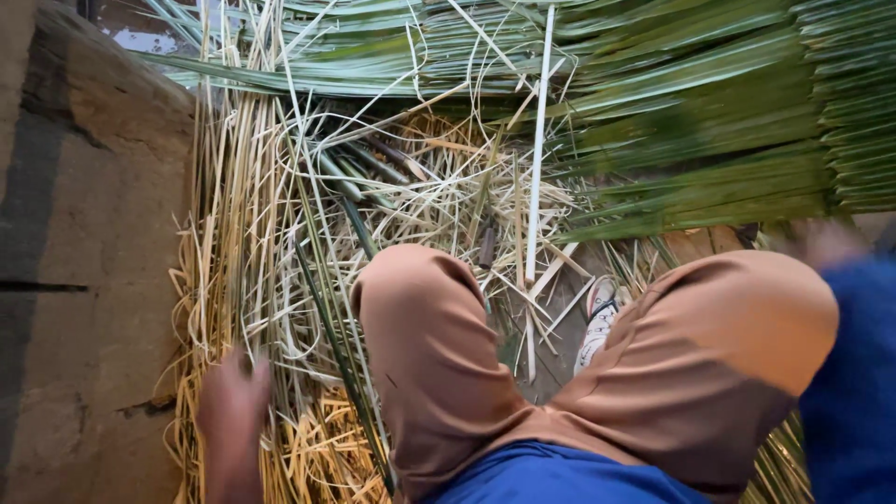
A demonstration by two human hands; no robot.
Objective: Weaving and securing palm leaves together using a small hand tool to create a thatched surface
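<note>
My left hand (233, 406) is low at the left, blurred, down among a heap of dry yellow straw strips (271, 233); I cannot make out its fingers or whether it grips any. My right hand (826, 243) is a blur at the right edge above a blue sleeve (854, 373). It sits just below a layered bundle of long green leaf strips (709, 140) that spans the top right. Whether it touches or holds the leaves cannot be told. My knees in tan trousers (439, 355) fill the lower middle.
A rough earthen wall (84, 233) runs down the left side. A long pale stick (537, 159) lies across the straw between the knees. A white shoe (597, 322) shows on the ground between my legs. More green strips (355, 47) lie across the top.
</note>
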